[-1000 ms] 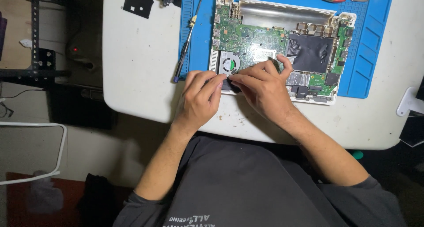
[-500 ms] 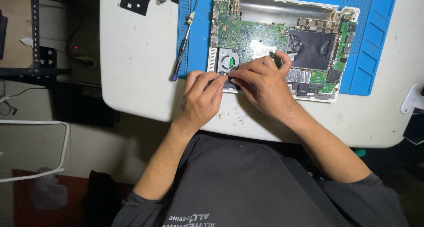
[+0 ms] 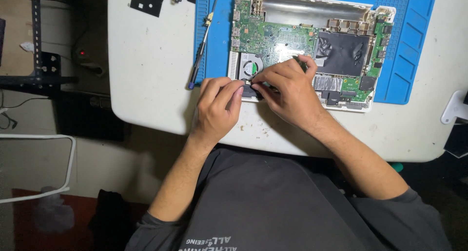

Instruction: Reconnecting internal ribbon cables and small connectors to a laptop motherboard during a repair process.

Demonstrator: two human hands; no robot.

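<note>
On the blue work mat (image 3: 409, 75) lies an opened small laptop (image 3: 302, 51), its white shell bared to show a green circuit board (image 3: 273, 36), a round fan (image 3: 249, 65) at the near left corner and a black sheet (image 3: 343, 51) over the right half. Strips of silver foil (image 3: 327, 82) sit along its near edge. At that near left corner, just below the fan, a small black part (image 3: 251, 91) shows between the two hands.

The left hand (image 3: 217, 107) comes in from the table edge with its fingers curled close, the grip narrow, thumb and forefinger tips pressed against the black part. The right hand (image 3: 287, 97) lies over the laptop's near edge, its grip also narrow; thumb and forefinger meet the same black part from the other side, while the other fingers rest bent over the board. Whether either hand truly lifts the part cannot be told, since the fingers hide most of it.

The laptop thus sits directly under and beyond both hands, its near left corner touching the fingertips. A slim screwdriver (image 3: 204, 41) lies on the mat's left edge, near the left hand but apart from it. A black plate (image 3: 148, 0) rests on the white table (image 3: 156, 70) farther off.
</note>
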